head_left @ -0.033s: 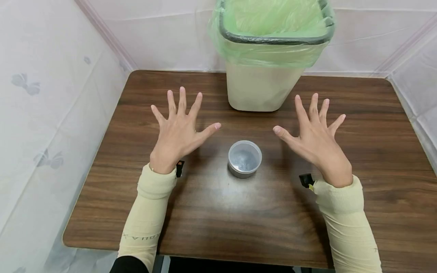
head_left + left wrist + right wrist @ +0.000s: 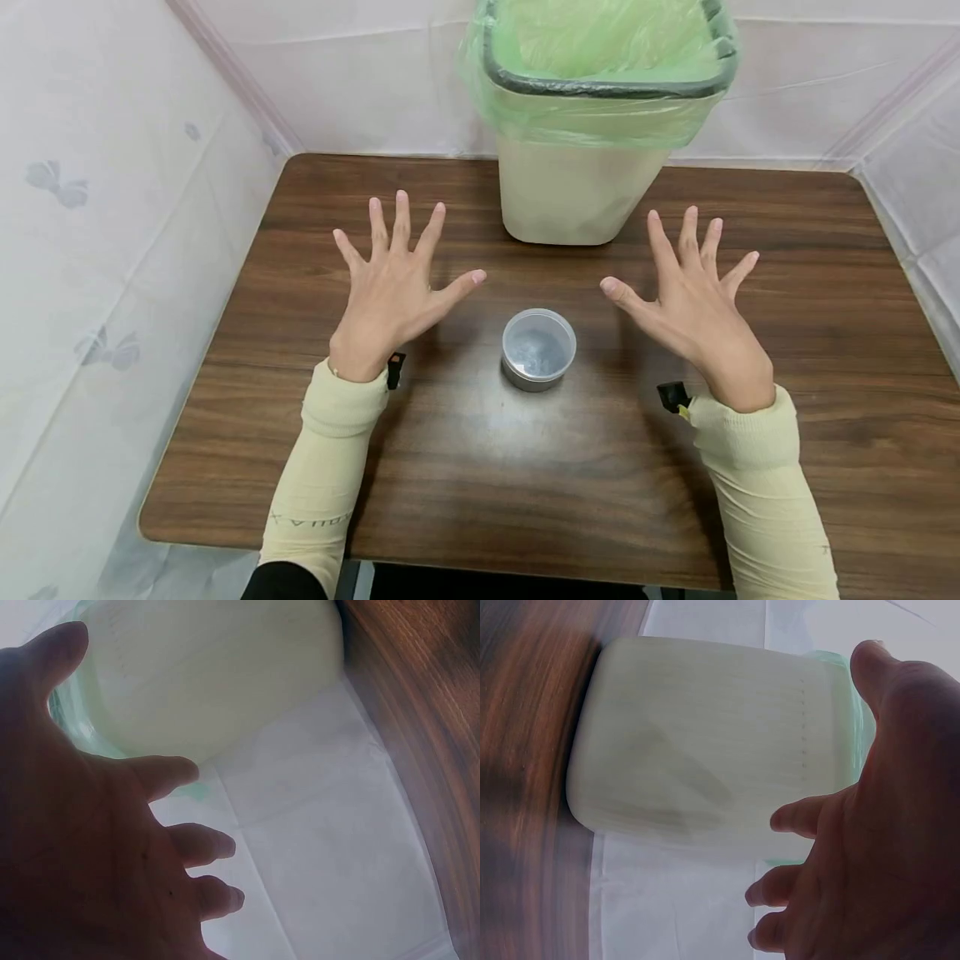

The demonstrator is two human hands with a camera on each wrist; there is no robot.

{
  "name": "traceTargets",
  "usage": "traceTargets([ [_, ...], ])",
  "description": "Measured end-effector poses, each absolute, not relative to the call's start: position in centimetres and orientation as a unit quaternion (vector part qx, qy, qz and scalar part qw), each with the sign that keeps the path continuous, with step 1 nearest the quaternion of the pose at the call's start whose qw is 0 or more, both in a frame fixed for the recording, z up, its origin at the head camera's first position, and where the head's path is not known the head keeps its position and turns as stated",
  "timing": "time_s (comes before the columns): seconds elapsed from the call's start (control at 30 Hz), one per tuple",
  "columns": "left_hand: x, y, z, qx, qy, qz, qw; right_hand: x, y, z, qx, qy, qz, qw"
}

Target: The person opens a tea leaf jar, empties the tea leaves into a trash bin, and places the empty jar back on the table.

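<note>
A small round clear plastic tub [image 2: 538, 346] stands upright on the brown wooden table, between my two hands. To its left my left hand [image 2: 390, 292] is held palm down with the fingers spread, holding nothing. On the other side my right hand [image 2: 693, 308] is spread the same way, its thumb pointing toward the tub. Neither hand touches the tub. Beyond them stands a cream trash bin [image 2: 573, 192] lined with a green plastic bag [image 2: 600, 125]. Both wrist views show the spread fingers in front of the bin's pale side.
The wooden table [image 2: 465, 500] has rounded corners and its near edge runs along the bottom of the head view. White sheeting [image 2: 360, 83] hangs behind the table and at both sides. A dark rim band [image 2: 600, 87] holds the bag on the bin.
</note>
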State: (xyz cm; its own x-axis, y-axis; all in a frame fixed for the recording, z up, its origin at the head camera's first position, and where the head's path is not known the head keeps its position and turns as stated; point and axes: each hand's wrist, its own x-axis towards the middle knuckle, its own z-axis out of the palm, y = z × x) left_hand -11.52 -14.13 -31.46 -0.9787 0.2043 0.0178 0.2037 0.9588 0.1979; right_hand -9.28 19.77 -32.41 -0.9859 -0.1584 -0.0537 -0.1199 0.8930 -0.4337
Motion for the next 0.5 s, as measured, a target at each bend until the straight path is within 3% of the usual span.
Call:
traceTargets([
  [0.5, -11.62, -14.13, -31.11, 0.114, 0.989, 0.09, -0.012, -9.78, 20.02, -32.33, -0.079, 0.968, -0.235, 0.038],
])
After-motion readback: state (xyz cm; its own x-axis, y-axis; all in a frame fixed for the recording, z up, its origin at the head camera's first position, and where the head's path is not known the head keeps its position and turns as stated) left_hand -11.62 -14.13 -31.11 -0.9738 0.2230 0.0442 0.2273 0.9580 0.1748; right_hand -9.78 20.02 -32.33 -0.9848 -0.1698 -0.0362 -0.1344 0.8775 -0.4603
